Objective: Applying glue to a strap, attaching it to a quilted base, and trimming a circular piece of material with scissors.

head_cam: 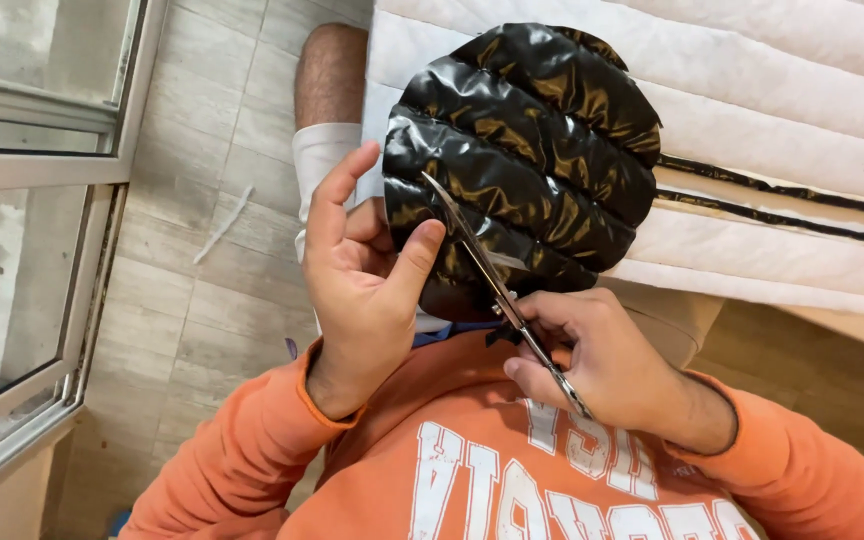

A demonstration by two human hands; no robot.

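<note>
- Over the lap of a seated person in an orange sweatshirt point(472, 470), a shiny black quilted piece point(527, 150) is held up — rounded, puffed in ribbed channels, its lower edge sitting between the two hands.
- Left hand point(362, 285) grips that piece at its lower left edge, thumb pressed on the front, forefinger raised and the other fingers hidden behind.
- Right hand point(602, 360) is closed around the handles of slim metal scissors point(492, 285), just below the piece.
- Scissor blades run up and leftward across the black surface — the tips lie beside the left thumb.
- Behind it lies white quilted fabric point(772, 110) with a narrow black-edged slot point(772, 200).
- Grey tiled floor point(222, 200) shows to the left.
</note>
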